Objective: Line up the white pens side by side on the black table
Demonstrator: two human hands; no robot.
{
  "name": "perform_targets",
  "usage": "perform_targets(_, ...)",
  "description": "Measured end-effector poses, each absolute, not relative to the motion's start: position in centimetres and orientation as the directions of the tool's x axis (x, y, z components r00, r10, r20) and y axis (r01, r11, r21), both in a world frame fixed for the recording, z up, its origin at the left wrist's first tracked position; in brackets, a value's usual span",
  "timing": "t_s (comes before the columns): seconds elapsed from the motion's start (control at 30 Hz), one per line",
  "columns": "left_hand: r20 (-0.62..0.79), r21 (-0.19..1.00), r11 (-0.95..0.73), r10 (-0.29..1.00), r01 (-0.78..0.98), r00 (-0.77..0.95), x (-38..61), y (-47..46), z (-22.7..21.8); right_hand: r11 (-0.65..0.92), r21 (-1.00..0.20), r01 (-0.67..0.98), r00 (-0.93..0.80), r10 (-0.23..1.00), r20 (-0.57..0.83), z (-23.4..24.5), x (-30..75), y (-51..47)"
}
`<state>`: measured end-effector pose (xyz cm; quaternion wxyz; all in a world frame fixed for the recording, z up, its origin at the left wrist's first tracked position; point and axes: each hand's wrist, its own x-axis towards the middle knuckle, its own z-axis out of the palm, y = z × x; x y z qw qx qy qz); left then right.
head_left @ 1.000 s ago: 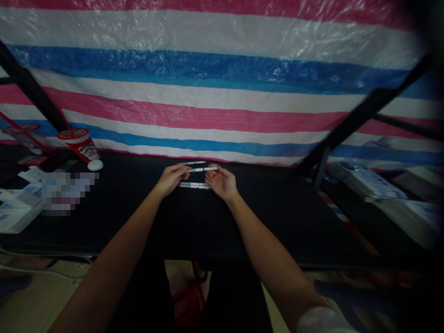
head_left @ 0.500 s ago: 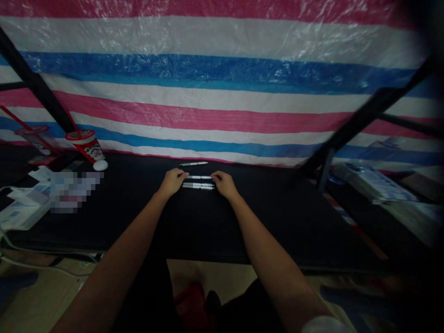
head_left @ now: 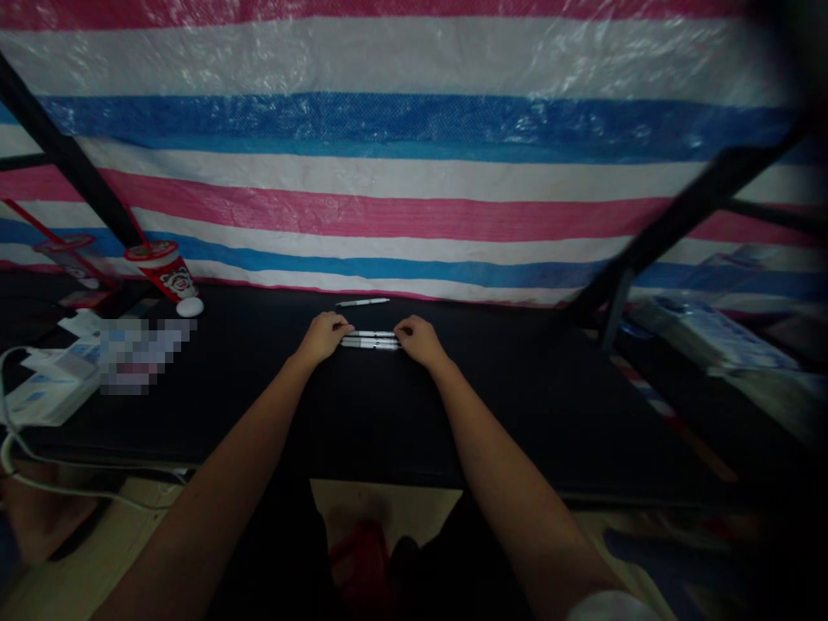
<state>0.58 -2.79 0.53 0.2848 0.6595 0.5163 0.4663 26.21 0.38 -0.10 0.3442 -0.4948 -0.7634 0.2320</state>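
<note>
Left hand [head_left: 325, 335] and right hand [head_left: 417, 339] pinch a pen [head_left: 373, 334] by its ends, apparently aligning it with nearer pens [head_left: 370, 344]; next calls for even release.

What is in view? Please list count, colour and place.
Table: one, black, centre
Striped sheet: one, pink, white and blue, behind table
Far pen: one, whitish, near the sheet
Middle pen: one, whitish, nearer
Near pens: count unclear, silvery, nearest
Cups: two, partly red, far left
Round object: one, white, beside a cup
Box-like items: count unclear, whitish, left
Cables: count unclear, whitish, lower left
Frame bars: several, black, both sides
Packs: several, whitish and blue, right
Floor object: one, red, bottom centre
Another person's limb: one, lower left
Legs: two, dark, bottom
Left hand: one, bare, at middle pen's left end
Right hand: one, bare, at its right end
</note>
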Motion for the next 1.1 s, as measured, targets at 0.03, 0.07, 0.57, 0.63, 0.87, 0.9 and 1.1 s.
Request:
perform_targets(0.03, 0.310, 0.865, -0.294, 0.950, 0.407, 0.029, 0.6, -2.8, 0.5, 0.402, -0.691, 0.600, -0.276, 0.915, 0.293, -0.1, 26.2, 0.4)
perform_targets(0.07, 0.301, 0.869, -0.286, 0.953, 0.403, 0.027, 0.6, -2.7, 0.5, 0.401, -0.691, 0.601, -0.278, 0.916, 0.289, 0.0, 26.2, 0.3)
perform_targets(0.57, 0.379, 0.751, -0.249, 0.921, 0.612, -0.091, 0.4, -1.1, 0.0, 0.388, -0.762, 0.518, -0.161, 0.919, 0.359, -0.5, 25.9, 1.0)
perform_targets(0.63, 0.360, 0.724, -0.250, 0.932, 0.643, -0.043, 0.3, -0.7, 0.0, 0.378, -0.770, 0.514, -0.156, 0.924, 0.350, -0.5, 25.7, 1.1)
perform_targets(0.87, 0.352, 0.627, -0.263, 0.935, 0.733, 0.035, -0.3, 0.0, -0.1, 0.292, -0.805, 0.516, -0.080, 0.952, 0.294, -0.5, 25.6, 1.2)
perform_targets(0.9, 0.359, 0.594, -0.257, 0.933, 0.763, 0.034, -0.4, 0.0, -0.1, 0.288, -0.806, 0.517, -0.073, 0.953, 0.294, -0.5, 25.6, 1.2)
perform_targets(1.1, 0.323, 0.497, -0.244, 0.943, 0.832, 0.083, -0.1, -0.1, 0.1, 0.296, -0.800, 0.522, -0.052, 0.947, 0.317, -0.7, 25.5, 1.3)
